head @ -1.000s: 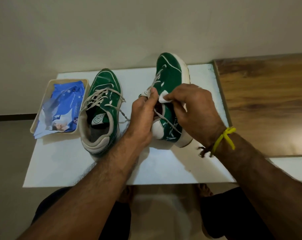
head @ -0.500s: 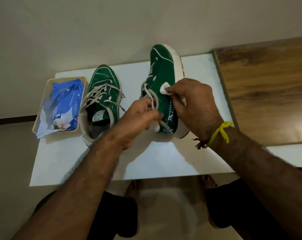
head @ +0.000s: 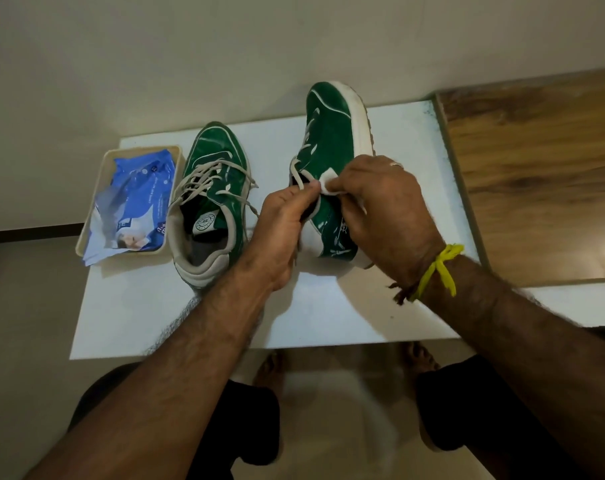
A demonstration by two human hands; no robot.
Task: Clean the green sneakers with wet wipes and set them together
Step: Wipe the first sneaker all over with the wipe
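Observation:
Two green sneakers with pale laces and white soles are on a white table point(head: 329, 313). The left sneaker point(head: 212, 188) stands flat, toe pointing away. The right sneaker point(head: 332, 150) is tipped on its side, sole facing right. My left hand point(head: 280, 230) grips the right sneaker's collar by the lace opening. My right hand point(head: 384, 209) pinches a small white wet wipe point(head: 329, 181) and presses it on the green upper just below the laces.
A beige tray point(head: 86, 237) at the table's left holds a blue pack of wet wipes point(head: 134, 202). A wooden surface point(head: 536, 174) adjoins the table on the right. A wall runs behind. My legs and bare feet show below the front edge.
My left hand has shifted up from the heel laces to the collar. The wipe in my right hand sits a little nearer the lace opening. The sneaker stays tipped on its side.

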